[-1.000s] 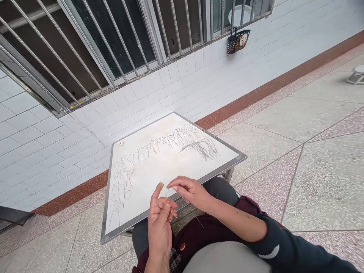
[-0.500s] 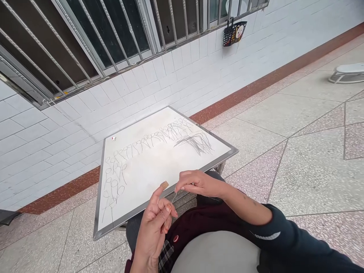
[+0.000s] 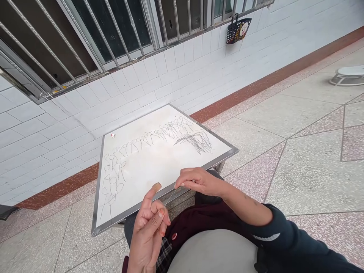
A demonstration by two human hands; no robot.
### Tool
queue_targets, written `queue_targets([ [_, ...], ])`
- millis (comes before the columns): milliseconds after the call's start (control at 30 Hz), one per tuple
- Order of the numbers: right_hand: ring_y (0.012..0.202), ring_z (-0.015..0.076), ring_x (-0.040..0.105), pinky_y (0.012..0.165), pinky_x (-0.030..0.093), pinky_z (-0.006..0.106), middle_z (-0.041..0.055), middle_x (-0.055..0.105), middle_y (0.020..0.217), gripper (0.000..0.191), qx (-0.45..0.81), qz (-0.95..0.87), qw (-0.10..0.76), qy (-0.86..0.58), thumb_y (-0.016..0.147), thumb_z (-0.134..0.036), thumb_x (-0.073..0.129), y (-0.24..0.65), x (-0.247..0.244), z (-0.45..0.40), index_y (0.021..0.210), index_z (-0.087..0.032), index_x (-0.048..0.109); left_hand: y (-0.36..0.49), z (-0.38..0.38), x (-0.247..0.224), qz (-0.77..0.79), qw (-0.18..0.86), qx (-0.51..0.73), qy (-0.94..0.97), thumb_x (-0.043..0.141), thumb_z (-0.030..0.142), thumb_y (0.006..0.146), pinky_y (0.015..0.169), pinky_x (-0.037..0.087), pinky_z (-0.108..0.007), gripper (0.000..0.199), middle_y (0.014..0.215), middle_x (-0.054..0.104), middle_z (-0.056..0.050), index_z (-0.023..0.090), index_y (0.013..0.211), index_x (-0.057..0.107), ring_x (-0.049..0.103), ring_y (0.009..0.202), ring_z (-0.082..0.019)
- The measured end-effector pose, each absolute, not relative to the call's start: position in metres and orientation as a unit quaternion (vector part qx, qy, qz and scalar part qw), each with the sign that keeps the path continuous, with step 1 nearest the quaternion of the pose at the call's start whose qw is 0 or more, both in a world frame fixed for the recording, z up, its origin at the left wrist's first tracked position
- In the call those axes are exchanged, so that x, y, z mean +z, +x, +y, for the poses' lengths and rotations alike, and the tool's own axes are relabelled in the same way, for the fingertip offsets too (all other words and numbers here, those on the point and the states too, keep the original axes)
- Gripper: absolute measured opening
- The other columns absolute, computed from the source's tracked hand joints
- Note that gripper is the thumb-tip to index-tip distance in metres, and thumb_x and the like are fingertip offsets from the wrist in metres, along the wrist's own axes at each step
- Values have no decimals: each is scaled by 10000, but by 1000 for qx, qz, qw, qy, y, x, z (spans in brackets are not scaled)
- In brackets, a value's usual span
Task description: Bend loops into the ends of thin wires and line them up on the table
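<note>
A thin wire (image 3: 170, 198) stretches between my two hands above the near edge of the white table (image 3: 148, 163). My left hand (image 3: 149, 227) pinches one end between thumb and fingers, its index finger raised with a tan tape (image 3: 156, 187) around the tip. At the other end, my right hand (image 3: 199, 181) grips the wire in its closed fingertips. Across the tabletop runs a curved row of looped wire pieces (image 3: 170, 129), each with a round loop and trailing ends. A pile of straight dark wires (image 3: 196, 141) lies at the table's right side.
A small white object (image 3: 113, 135) sits near the table's far left corner. Behind stands a white tiled wall (image 3: 159, 87) with a barred window (image 3: 113, 34) and a hanging black basket (image 3: 238, 31). A white stool (image 3: 351, 72) stands on the floor at right.
My left hand has moved left and slightly down, away from the right hand, and more of the wire shows between them. My right hand has hardly moved.
</note>
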State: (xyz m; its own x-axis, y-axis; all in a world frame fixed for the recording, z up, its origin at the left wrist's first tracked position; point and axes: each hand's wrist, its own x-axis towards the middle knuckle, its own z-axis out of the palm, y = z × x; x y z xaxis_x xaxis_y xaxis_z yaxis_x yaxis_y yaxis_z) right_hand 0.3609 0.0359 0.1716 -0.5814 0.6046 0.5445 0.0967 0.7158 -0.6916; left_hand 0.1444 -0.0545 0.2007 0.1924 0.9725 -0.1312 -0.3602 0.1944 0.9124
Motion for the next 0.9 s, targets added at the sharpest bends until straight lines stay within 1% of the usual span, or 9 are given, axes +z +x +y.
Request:
queue_targets([
  [133,681,113,543,649,403,222,35,616,768,310,317,-819,420,-230,972,-307,408,358,177,34,977,-172,687,143,-56,200,377,664,525,376,612,159,839,496,296,-148,611,672,575,6,245,1400,383,351,478,-30],
  [233,694,115,542,657,401,225,31,609,766,303,316,-815,421,-241,971,-298,406,356,181,34,979,-176,683,143,-54,200,365,672,538,354,607,163,842,504,309,-146,592,671,552,14,242,1391,400,338,485,-30],
  [367,732,117,540,688,406,230,37,617,815,275,330,-814,410,-247,968,-272,412,354,180,33,1035,-174,661,143,-53,201,389,672,526,348,616,192,839,521,339,-159,589,681,553,8,236,1388,407,400,536,-56],
  [467,723,115,535,676,411,226,37,617,816,261,344,-807,416,-240,959,-285,441,352,177,33,1042,-176,663,144,-53,200,416,666,501,364,622,219,837,528,356,-174,607,694,576,-5,234,1398,391,447,580,-82],
  [600,699,110,541,662,413,220,33,613,788,260,357,-805,414,-230,950,-301,467,349,171,33,1011,-176,687,146,-54,198,428,674,475,370,617,252,843,612,397,-204,577,694,586,-10,226,1385,420,482,633,-104],
  [667,700,110,550,667,417,221,37,626,794,271,362,-806,412,-222,952,-311,462,347,170,33,1002,-174,690,146,-54,198,425,679,469,371,634,255,829,638,402,-211,586,726,602,-20,229,1378,433,494,666,-112],
  [800,693,105,562,639,415,210,53,675,844,256,390,-806,405,-188,933,-320,504,346,168,35,995,-160,694,147,-53,198,416,691,465,366,646,236,818,622,399,-213,599,805,621,-38,228,1378,433,481,645,-100],
  [900,665,100,544,617,404,203,52,683,811,246,400,-806,402,-169,924,-308,523,346,168,36,968,-153,708,150,-51,195,405,708,470,338,637,223,825,614,404,-204,566,780,605,-27,222,1361,455,492,648,-96],
])
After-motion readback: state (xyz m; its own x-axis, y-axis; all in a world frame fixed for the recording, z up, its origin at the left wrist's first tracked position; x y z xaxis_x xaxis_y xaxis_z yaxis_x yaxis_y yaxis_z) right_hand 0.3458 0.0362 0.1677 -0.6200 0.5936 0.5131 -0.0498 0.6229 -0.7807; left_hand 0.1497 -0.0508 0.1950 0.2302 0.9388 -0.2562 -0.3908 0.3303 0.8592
